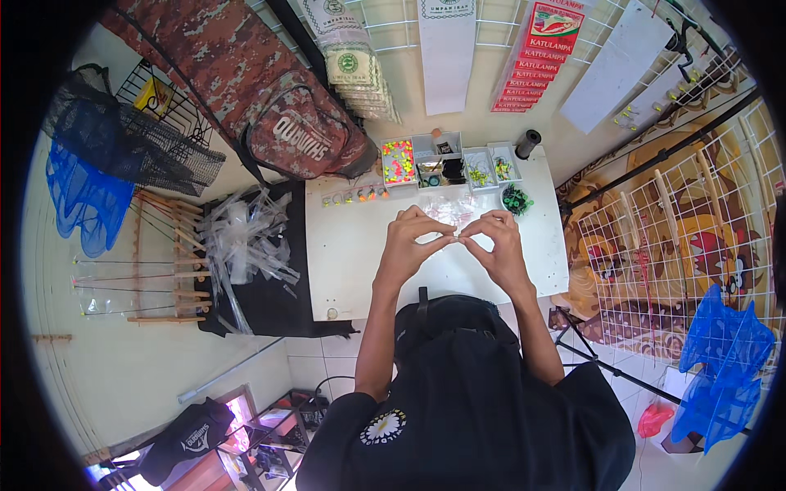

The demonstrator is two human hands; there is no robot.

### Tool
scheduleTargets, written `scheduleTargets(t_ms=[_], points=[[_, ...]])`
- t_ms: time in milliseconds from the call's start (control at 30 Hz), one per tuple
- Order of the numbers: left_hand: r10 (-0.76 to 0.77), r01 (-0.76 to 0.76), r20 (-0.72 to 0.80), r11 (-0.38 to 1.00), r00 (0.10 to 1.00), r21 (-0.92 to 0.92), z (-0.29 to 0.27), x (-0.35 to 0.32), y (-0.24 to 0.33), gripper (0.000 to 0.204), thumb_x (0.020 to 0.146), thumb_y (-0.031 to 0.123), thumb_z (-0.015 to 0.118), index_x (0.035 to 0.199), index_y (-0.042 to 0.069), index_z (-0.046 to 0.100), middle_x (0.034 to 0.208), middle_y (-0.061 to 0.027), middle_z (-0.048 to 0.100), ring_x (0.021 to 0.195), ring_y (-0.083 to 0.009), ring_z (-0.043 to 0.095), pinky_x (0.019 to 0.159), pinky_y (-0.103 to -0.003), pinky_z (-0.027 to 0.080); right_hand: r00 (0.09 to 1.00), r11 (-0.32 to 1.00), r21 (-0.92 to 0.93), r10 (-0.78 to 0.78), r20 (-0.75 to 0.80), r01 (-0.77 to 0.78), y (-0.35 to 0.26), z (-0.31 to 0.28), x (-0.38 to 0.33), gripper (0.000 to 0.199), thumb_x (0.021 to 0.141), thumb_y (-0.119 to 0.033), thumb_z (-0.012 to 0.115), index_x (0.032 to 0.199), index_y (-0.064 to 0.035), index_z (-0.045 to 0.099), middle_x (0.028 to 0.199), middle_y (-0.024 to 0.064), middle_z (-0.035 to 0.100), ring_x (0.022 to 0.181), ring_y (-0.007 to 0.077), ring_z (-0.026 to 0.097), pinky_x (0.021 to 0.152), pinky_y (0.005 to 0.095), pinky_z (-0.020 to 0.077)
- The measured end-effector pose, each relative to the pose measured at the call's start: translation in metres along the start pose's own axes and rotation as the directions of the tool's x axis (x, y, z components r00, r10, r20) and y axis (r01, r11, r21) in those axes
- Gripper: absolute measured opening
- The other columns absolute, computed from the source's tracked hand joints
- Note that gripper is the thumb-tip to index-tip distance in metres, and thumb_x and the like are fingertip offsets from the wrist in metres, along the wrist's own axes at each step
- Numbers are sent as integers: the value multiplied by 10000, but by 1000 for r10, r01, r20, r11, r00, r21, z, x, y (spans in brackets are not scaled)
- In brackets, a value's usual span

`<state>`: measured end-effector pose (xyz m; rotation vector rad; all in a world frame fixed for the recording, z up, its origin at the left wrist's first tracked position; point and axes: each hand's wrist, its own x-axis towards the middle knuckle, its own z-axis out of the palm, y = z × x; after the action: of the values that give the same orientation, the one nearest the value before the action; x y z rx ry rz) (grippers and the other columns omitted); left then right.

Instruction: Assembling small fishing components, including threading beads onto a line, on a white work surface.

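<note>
Over the middle of a white table (352, 278), my left hand (409, 242) and my right hand (498, 247) come together at the fingertips. Each one is pinched, thumb against forefinger. Whatever lies between the fingertips is too small to make out. Just beyond my hands lie small clear plastic packets (446, 206) with reddish marks. Close to my right hand stands a round tub (516, 200) of green and black pieces. Off to the left of my left hand, a row of small round orange, yellow and pale pieces (360, 195) is laid out.
Along the table's back stand a tray of pink and yellow beads (399, 162), a divided organizer (426, 146), bins of yellow-green parts (479, 170) and a black cylinder (528, 144). Clear plastic sleeves (246, 245) heap at the left, below a camouflage bag (286, 123). Wire racks (688, 213) flank the right.
</note>
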<state>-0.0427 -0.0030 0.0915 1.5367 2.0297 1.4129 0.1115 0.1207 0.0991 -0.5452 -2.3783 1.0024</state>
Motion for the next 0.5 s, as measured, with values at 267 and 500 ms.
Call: scheduleTargets(t_ms=[267,500], points=[[-167,159,-4,948,986,-274,23,4,4,281,799,87,732,1078,92,700,833,-4,690,746,-116,529,740,-272,408,997,990,128,61,-46,-54,11,2,0,100,750,-97,764,844,-87,731,891,36,714,986,230,564,922,361,401],[-308,199,19,565,951,-800,48,6,9,455,885,24,647,1302,45,466,881,-18,562,830,-73,503,745,-224,388,980,912,383,188,-68,-148,10,9,2,98,763,-87,761,845,-47,725,859,44,714,906,174,597,884,322,398]])
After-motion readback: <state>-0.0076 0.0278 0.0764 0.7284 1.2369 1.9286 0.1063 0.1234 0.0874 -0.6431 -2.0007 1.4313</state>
